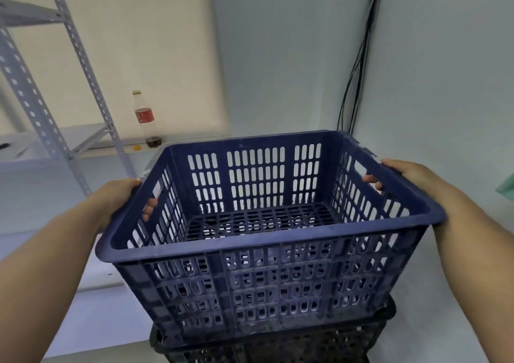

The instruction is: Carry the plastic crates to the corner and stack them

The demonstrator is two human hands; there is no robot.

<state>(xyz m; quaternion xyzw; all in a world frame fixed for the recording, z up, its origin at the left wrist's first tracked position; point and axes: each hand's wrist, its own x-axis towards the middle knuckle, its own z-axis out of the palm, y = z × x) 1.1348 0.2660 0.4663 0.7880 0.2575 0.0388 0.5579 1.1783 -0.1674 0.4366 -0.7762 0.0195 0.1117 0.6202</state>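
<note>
Two hands hold a dark blue slotted plastic crate [267, 223] by its short ends. The left hand [116, 198] grips the left handle slot, fingertips [148, 209] curled through the opening and visible inside the wall; the right hand [409, 173] grips the right handle slot likewise, its fingertips showing through the gap. The blue crate sits over a black plastic crate [278, 346], whose rim shows only at the lower edge, the rest cut off by the frame; whether the two touch cannot be told. Both stand near the corner, where black cables [358, 65] run down. Behind on the left stand a slotted metal shelf rack [83, 65] and a nearly empty cola bottle [146, 120]. A green thing [504, 188] at right is cropped beyond recognition.
</note>
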